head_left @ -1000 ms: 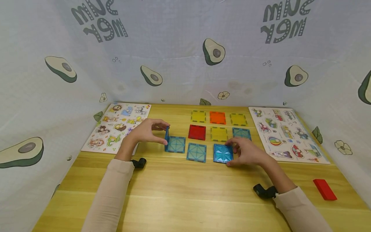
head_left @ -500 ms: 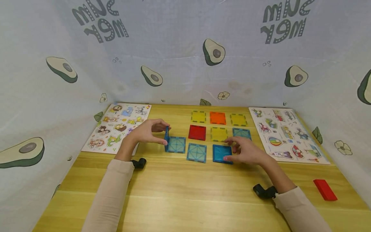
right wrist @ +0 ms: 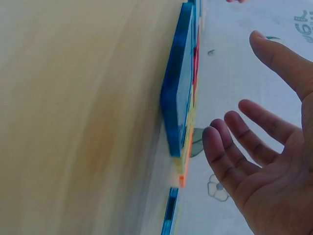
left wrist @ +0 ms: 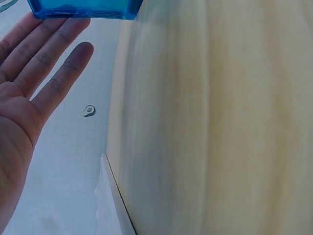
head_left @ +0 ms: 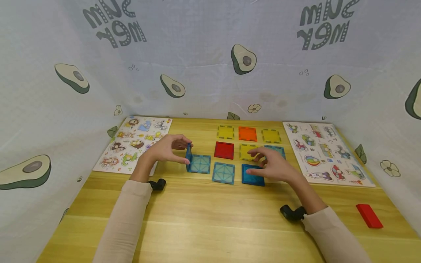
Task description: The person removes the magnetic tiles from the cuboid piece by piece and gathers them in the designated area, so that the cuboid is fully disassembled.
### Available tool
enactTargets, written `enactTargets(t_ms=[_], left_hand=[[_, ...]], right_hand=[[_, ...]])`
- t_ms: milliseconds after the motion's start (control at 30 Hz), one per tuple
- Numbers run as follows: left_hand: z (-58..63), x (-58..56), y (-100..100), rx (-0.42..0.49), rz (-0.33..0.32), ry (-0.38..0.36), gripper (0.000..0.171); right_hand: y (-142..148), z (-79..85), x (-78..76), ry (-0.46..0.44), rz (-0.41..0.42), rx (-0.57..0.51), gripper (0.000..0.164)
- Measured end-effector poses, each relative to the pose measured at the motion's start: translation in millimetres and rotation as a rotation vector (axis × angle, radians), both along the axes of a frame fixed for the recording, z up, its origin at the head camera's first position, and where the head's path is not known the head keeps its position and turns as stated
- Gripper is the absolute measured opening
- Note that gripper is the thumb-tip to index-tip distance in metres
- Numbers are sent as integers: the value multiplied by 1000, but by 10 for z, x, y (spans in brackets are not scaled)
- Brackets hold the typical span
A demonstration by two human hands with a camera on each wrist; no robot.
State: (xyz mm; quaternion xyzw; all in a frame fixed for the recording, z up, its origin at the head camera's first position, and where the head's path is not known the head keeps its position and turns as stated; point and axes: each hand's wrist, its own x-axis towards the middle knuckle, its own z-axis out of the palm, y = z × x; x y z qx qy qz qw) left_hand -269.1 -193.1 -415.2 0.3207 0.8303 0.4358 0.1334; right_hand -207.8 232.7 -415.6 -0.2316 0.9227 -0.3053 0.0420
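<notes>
An upright blue magnetic tile (head_left: 189, 157) stands along the left edge of a flat light-blue tile (head_left: 200, 164). My left hand (head_left: 164, 149) holds it between thumb and fingers. In the left wrist view, fingertips touch the edge of that blue tile; the thumb is out of sight. A second light-blue tile (head_left: 223, 173) lies to the right. Beyond it lies a darker blue tile (head_left: 250, 181), partly covered by my right hand (head_left: 274, 164). The right wrist view shows this hand (right wrist: 274, 171) with spread, loosely bent fingers, apart from the tile (right wrist: 176, 83).
Behind lie a red tile (head_left: 224, 150), an orange tile (head_left: 247, 133), several yellow tiles (head_left: 271, 135) and another blue tile (head_left: 277, 149). An animal puzzle board (head_left: 131, 146) is at left, a vehicle puzzle board (head_left: 323, 155) at right. A red block (head_left: 369, 216) sits near the right edge.
My right hand has let go of the darker blue tile and lifted slightly up and left over it. The tile shifted slightly left earlier. My left hand stays put.
</notes>
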Motion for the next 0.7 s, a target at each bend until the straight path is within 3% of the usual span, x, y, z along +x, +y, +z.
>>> enactTargets(t_ms=[367,700], left_hand=[[2,-5,-33,8,2,-5,69],[-12,-6,-32,8,13,-1,67]], right_hand=[[-439,59,-91,11,45,-63,74],[-785,60,-183,10,68,-53,81]])
